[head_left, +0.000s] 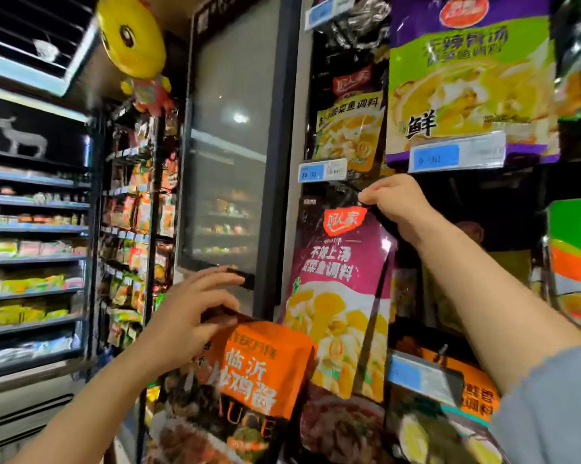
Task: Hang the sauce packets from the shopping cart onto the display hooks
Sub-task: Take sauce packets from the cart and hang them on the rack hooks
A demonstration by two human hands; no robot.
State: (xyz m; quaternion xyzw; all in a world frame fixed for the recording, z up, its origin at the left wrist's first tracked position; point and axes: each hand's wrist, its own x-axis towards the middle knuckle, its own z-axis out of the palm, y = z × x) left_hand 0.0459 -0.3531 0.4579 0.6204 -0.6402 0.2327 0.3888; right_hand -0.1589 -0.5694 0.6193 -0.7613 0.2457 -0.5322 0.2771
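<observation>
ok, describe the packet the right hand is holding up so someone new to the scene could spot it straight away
Start at the tall glass-door fridge in the middle; the hanging display begins just right of its dark frame. The magenta packet hangs there below a blue price tag, its top pinched by the right hand. It is the only magenta one: the packet in the left hand is orange.
</observation>
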